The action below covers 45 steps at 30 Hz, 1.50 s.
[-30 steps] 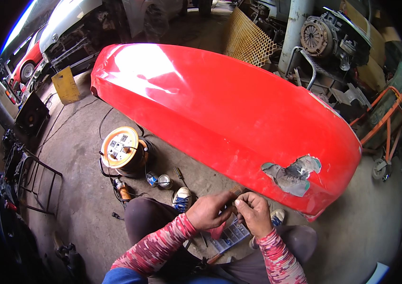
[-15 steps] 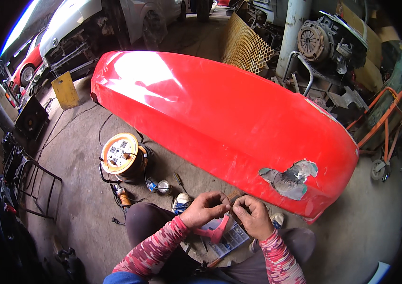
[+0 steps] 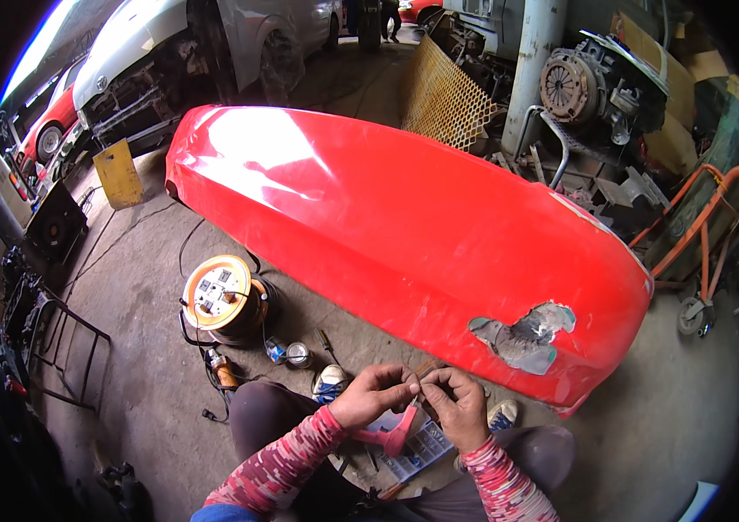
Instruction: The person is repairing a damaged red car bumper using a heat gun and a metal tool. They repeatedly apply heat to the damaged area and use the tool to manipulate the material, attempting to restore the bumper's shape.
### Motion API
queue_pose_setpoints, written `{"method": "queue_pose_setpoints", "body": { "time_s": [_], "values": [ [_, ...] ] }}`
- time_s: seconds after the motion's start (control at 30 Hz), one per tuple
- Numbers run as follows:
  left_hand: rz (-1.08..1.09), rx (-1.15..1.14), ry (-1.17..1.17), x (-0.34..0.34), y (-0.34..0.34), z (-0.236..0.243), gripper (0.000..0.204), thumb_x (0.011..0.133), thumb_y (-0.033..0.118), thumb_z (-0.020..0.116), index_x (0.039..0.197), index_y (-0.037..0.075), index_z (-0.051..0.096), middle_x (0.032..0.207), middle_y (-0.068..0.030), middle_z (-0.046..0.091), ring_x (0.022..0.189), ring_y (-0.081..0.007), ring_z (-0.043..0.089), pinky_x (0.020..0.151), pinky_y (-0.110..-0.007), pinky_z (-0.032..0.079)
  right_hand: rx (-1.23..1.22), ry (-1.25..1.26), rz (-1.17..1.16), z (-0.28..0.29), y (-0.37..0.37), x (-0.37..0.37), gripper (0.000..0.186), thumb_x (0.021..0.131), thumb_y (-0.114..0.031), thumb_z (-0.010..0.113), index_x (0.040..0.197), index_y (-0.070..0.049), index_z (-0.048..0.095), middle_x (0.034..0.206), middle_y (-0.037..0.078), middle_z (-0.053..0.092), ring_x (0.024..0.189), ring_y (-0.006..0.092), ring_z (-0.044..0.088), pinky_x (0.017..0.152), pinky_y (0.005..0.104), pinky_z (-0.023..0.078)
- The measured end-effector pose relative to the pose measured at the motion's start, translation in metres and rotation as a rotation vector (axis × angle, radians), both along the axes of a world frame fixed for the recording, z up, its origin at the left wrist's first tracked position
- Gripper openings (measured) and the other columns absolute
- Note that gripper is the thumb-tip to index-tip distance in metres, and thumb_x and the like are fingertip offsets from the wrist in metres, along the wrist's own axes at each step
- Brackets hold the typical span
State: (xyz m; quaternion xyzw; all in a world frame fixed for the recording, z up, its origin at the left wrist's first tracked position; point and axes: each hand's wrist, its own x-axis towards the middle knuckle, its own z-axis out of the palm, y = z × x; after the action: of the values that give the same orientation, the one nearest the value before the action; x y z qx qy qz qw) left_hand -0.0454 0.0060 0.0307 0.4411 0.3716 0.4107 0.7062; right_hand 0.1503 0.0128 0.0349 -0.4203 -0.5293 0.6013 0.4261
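My left hand [image 3: 373, 397] and my right hand [image 3: 460, 409] meet over my lap, thumbs and fingers pinched together. Whatever they pinch is too small to make out. Right below the fingertips, the narrow tip of a pink pistol-shaped tool [image 3: 398, 434] points up at them. Beside it lies a divided plastic case [image 3: 423, 453] with small parts in its compartments. In front of my knees a red car bumper [image 3: 369, 226] stretches across the floor. A ragged broken patch [image 3: 526, 340], grey and pale green, marks its near right end.
Left of my knees stand an orange cable reel [image 3: 217, 291], a small tin [image 3: 298, 354] and an orange-bodied power tool [image 3: 222, 371] with a cord. A screwdriver [image 3: 326, 342] lies nearby. An orange trolley [image 3: 705, 228], a pillar [image 3: 533, 74] and engine parts [image 3: 570, 87] stand at the right.
The whole view has shifted slightly, so the bumper's far edge appears lower. Both hands stay pinched together at the pink tool's tip, with only small finger movement.
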Motion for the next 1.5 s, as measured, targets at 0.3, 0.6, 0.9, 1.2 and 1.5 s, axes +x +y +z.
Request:
{"method": "queue_pose_setpoints", "body": {
  "time_s": [0.3, 0.6, 0.9, 1.2, 1.5],
  "values": [
    [-0.079, -0.008, 0.054, -0.003, -0.001, 0.0, 0.023, 0.102, 0.026, 0.064, 0.101, 0.003, 0.065, 0.082, 0.0049, 0.058, 0.076, -0.005, 0.051, 0.068, -0.024, 0.043, 0.183, -0.124, -0.049, -0.014, -0.001, -0.004, 0.004, 0.09, -0.005, 0.071, 0.09, -0.002, 0.068, 0.081, 0.009, 0.066, 0.076, 0.0221, 0.063, 0.071, 0.0344, 0.049],
    [-0.16, -0.183, 0.03, -0.006, -0.001, 0.006, 0.023, 0.103, 0.026, 0.062, 0.099, 0.003, 0.062, 0.08, 0.0024, 0.055, 0.074, -0.0084, 0.051, 0.067, -0.025, 0.042, 0.359, -0.279, -0.014, 0.001, 0.001, -0.003, 0.006, 0.088, -0.006, 0.071, 0.089, -0.002, 0.067, 0.083, 0.014, 0.069, 0.077, 0.032, 0.068, 0.071, 0.0392, 0.051],
    [-0.001, 0.094, 0.273, -0.002, 0.0, -0.005, 0.022, 0.1, 0.022, 0.066, 0.104, 0.001, 0.062, 0.08, 0.0008, 0.057, 0.076, -0.0091, 0.054, 0.068, -0.028, 0.046, 0.079, -0.21, 0.028, -0.005, 0.005, 0.001, 0.011, 0.088, -0.008, 0.069, 0.089, 0.002, 0.068, 0.077, 0.006, 0.069, 0.074, 0.0107, 0.065, 0.067, 0.0286, 0.051],
    [0.06, 0.742, 0.793, 0.007, -0.005, 0.001, 0.025, 0.091, 0.02, 0.07, 0.107, 0.001, 0.063, 0.09, -0.0179, 0.064, 0.084, -0.0363, 0.066, 0.071, -0.043, 0.054, -0.295, 0.015, 0.016, -0.016, 0.006, 0.009, 0.015, 0.091, -0.013, 0.069, 0.091, 0.001, 0.068, 0.078, -0.002, 0.064, 0.072, 0.0052, 0.057, 0.064, 0.0228, 0.045],
    [0.043, 0.765, 0.897, 0.009, -0.005, -0.009, 0.024, 0.089, 0.019, 0.071, 0.105, 0.002, 0.063, 0.091, -0.0174, 0.064, 0.082, -0.037, 0.066, 0.068, -0.044, 0.054, -0.136, -0.263, 0.07, -0.02, 0.009, 0.008, 0.019, 0.092, -0.016, 0.065, 0.089, 0.002, 0.068, 0.08, 0.001, 0.067, 0.074, 0.0084, 0.06, 0.067, 0.0264, 0.048]
  ]
}}
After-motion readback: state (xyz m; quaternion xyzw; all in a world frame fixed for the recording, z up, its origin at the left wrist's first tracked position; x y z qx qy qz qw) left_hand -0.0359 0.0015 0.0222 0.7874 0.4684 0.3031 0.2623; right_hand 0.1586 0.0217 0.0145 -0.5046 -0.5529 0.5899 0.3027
